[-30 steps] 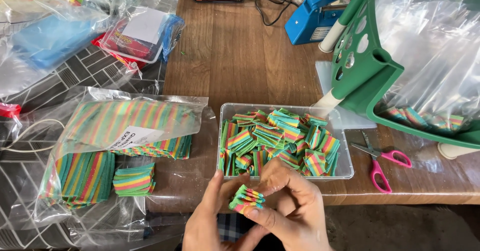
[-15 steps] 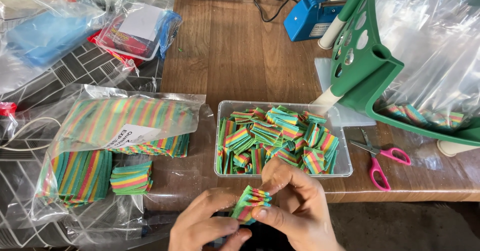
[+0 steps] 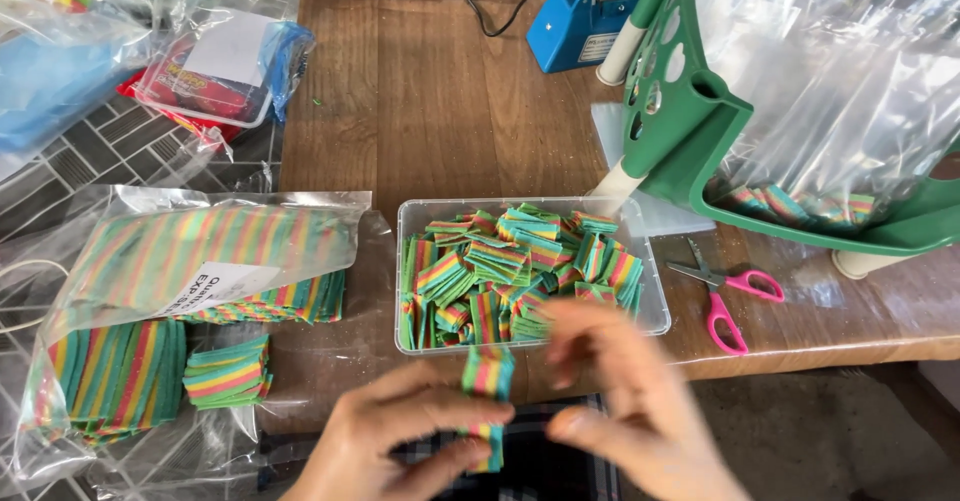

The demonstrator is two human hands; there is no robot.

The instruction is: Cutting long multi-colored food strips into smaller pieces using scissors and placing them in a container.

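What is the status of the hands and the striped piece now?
Left hand pinches the rainbow-striped stack. Right hand open beside it, blurred. Clear tub of striped pieces just behind.

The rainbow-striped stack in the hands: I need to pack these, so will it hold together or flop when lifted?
The striped stack is probably floppy: it bends over the left hand. Its thin layers look loose, so they may slide apart. It seems light, pinched by fingertips while the right hand is blurred beside it.
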